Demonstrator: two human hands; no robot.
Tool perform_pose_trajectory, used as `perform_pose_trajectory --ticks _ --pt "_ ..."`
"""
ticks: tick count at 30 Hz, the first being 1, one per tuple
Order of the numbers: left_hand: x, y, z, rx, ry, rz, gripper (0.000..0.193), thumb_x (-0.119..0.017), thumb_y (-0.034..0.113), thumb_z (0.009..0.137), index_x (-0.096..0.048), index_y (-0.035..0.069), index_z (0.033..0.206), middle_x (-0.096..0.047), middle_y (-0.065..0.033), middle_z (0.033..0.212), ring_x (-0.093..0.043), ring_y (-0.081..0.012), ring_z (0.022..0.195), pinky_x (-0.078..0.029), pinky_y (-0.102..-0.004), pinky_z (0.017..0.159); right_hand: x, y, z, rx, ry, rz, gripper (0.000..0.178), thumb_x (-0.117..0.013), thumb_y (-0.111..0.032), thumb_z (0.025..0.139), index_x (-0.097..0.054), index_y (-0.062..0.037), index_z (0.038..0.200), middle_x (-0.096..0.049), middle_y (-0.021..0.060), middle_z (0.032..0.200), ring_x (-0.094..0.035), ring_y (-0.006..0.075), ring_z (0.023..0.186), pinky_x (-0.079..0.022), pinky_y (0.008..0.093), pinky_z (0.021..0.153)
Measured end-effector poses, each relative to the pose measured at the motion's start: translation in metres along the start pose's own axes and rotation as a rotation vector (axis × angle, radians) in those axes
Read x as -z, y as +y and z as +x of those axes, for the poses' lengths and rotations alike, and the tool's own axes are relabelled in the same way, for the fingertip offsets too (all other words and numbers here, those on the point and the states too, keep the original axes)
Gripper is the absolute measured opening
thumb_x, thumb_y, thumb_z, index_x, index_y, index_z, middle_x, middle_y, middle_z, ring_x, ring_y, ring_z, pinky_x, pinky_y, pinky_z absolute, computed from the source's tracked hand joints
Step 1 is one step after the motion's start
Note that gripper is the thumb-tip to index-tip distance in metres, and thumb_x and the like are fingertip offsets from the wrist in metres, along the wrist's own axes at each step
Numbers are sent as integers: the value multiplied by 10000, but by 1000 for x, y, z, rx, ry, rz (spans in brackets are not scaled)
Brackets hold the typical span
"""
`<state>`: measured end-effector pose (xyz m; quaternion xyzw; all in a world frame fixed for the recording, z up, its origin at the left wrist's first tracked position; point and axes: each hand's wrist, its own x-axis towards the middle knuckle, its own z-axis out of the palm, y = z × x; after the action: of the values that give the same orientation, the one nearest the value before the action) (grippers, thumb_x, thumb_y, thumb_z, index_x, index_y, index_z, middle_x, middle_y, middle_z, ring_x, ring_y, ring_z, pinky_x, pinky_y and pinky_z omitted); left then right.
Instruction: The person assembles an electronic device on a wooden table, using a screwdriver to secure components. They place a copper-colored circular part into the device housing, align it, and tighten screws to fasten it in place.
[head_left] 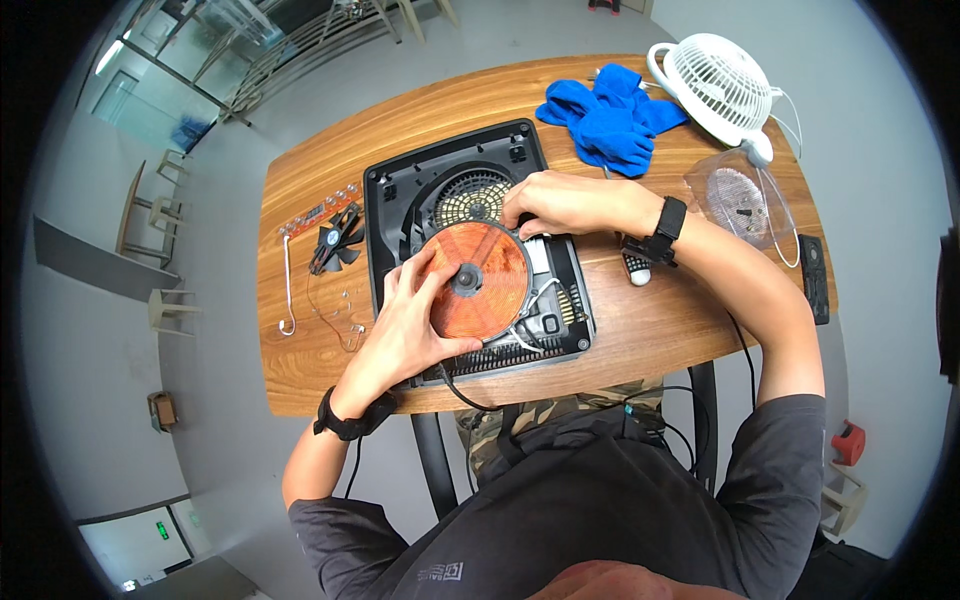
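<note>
A round copper induction coil (500, 280) lies tilted over the open black cooker housing (378, 205). My left hand (400, 325) grips the coil, with its thumb along the near edge and its fingers over the left side and face. At the far right edge of the coil, my right hand (548, 200) is closed, its fingertips bent down beside the housing's round vent grille (470, 197). What those fingertips hold, if anything, is hidden. White wires (530, 330) run from the coil's right side into the housing.
Left of the housing lie a small black fan (338, 238), an orange circuit strip (318, 208) and loose screws. Blue cloth (610, 120) and a white basket-like fan guard (718, 85) sit at the back. A clear cover (735, 200) and a black bar (814, 280) are at right.
</note>
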<state>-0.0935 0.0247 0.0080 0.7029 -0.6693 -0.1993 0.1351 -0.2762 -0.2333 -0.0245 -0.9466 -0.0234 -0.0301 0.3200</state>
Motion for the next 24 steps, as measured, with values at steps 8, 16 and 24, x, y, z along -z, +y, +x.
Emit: perform_pose_trajectory --ticks 8,16,24 --pt "-2 -9 -1 -70 32 19 998 -966 417 638 -512 103 1469 -343 -212 1595 -374 -464 1414 -407 -543 1165 0 -5 -2 24 14 -52 250 -745 -88 883 -676 33 1091 -712 179 1067 -673 384 1059 -540 463 904" --pt "15 -30 12 -117 -40 32 545 -800 170 859 -661 130 1384 -497 -176 1485 -465 -388 1380 -409 -456 1160 1 -12 -1 -21 -5 -92 246 -736 -73 881 -658 39 1086 -689 180 1088 -656 386 1077 -531 450 920" --pt "13 -42 18 -124 -51 1 606 -853 143 796 -676 133 1375 -511 -157 1480 -470 -362 1377 -414 -440 1159 3 -19 1 -42 10 -92 231 -749 -28 861 -658 34 1064 -681 169 1044 -668 379 996 -543 435 848"
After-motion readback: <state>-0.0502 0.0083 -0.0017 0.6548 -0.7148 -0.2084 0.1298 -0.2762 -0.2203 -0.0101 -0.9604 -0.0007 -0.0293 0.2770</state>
